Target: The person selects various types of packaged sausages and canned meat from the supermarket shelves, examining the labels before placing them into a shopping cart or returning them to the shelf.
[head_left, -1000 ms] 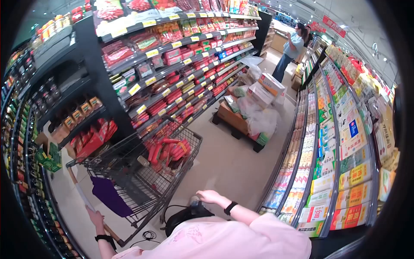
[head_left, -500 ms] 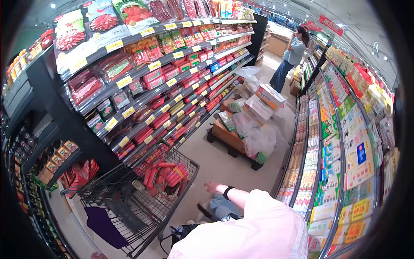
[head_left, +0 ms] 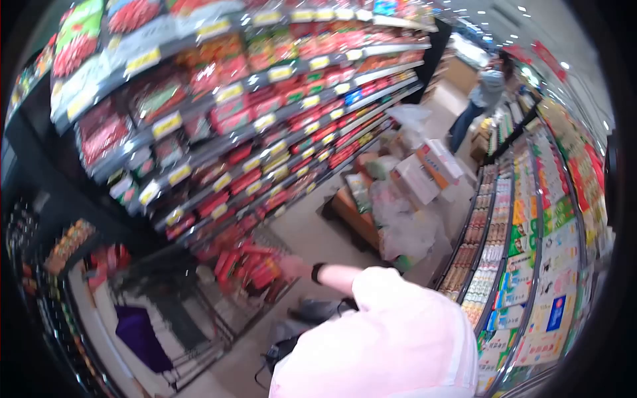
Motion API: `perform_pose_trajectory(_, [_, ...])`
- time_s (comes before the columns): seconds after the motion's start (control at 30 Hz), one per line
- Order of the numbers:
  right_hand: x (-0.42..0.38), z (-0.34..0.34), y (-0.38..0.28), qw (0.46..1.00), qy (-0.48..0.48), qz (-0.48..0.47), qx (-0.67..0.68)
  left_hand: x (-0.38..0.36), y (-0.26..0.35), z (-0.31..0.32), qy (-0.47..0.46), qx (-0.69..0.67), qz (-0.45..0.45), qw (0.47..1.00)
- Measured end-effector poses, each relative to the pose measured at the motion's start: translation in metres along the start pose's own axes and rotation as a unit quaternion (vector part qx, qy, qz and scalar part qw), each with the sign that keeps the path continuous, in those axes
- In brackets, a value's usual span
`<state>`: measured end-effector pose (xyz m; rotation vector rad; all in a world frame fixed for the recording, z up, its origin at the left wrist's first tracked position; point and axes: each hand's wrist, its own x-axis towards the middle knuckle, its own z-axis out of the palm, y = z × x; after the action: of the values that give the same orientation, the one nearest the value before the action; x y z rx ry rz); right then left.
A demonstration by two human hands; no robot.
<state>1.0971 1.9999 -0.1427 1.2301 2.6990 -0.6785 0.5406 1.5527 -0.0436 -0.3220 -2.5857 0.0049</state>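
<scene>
The right hand [head_left: 290, 266] is at the front near corner of the cart [head_left: 229, 341], beside heaped red packets [head_left: 251, 266] (blur hides whether it pinches or spreads); the left hand is out of view. A careless brush could tip loose packets over the rim.

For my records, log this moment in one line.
right hand: at red packages in cart, grip unclear | left hand: out of view | boxes: beyond cart
</scene>
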Motion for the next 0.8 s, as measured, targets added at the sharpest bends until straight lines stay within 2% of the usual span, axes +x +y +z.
perform_pose_trajectory(0.03, [0.016,0.013,0.003,0.999,0.016,-0.04,-0.017,-0.004,-0.008,0.015,-0.004,0.04,0.016,0.999])
perform_pose_trajectory(0.07, [0.015,-0.016,-0.017,0.997,0.039,-0.066,0.022,-0.009,-0.02,0.041,-0.022,0.05,0.015,0.998])
perform_pose_trajectory(0.1, [0.013,-0.049,-0.037,0.933,0.242,-0.265,0.016,-0.006,-0.026,0.044,-0.065,-0.139,-0.076,0.985])
perform_pose_trajectory(0.13, [0.037,-0.031,-0.037,0.995,-0.02,-0.097,0.029,-0.017,-0.027,0.052,-0.064,-0.231,-0.175,0.955])
perform_pose_trajectory(0.17, [0.057,-0.008,-0.038,0.996,-0.059,-0.063,0.034,-0.021,0.018,0.0,-0.065,-0.186,-0.191,0.962])
perform_pose_trajectory(0.23, [0.093,0.05,-0.032,0.998,-0.046,-0.026,-0.046,-0.028,0.051,-0.032,-0.029,-0.056,-0.122,0.991])
perform_pose_trajectory(0.3, [0.123,0.12,-0.01,0.99,-0.102,0.018,-0.096,-0.033,0.064,-0.044,-0.018,-0.071,-0.131,0.989])
perform_pose_trajectory(0.33, [0.129,0.11,-0.017,0.989,-0.112,0.014,-0.091,-0.034,0.069,-0.045,-0.003,-0.11,-0.139,0.984])
perform_pose_trajectory(0.4, [0.134,0.092,-0.029,0.97,-0.1,0.159,-0.154,-0.035,0.066,-0.046,-0.001,-0.1,-0.119,0.988])
perform_pose_trajectory(0.5, [0.145,0.106,-0.01,0.963,-0.094,0.187,-0.17,-0.042,0.065,-0.043,-0.004,-0.098,-0.127,0.987])
perform_pose_trajectory(0.53, [0.15,0.109,-0.002,0.963,-0.094,0.185,-0.17,-0.044,0.062,-0.041,0.005,-0.089,-0.105,0.99])
perform_pose_trajectory(0.57, [0.151,0.112,0.005,0.967,-0.115,0.151,-0.17,-0.045,0.056,-0.039,0.013,-0.083,-0.081,0.993])
perform_pose_trajectory(0.63, [0.164,0.102,0.008,0.969,-0.135,0.12,-0.17,-0.046,0.062,-0.041,0.018,-0.082,-0.101,0.991])
perform_pose_trajectory(0.7, [0.183,0.046,-0.004,0.943,-0.235,0.236,-0.004,-0.048,0.053,-0.037,0.012,-0.065,-0.104,0.992])
perform_pose_trajectory(0.73, [0.191,0.067,0.013,0.956,-0.185,0.229,-0.003,-0.048,0.052,-0.035,-0.001,-0.05,-0.118,0.992])
perform_pose_trajectory(0.77, [0.195,0.086,0.031,0.955,-0.183,0.231,-0.004,-0.046,0.051,-0.037,-0.015,-0.035,-0.132,0.991])
perform_pose_trajectory(0.8, [0.2,0.099,0.046,0.963,-0.09,0.253,-0.032,-0.046,0.052,-0.04,-0.023,-0.02,-0.126,0.992])
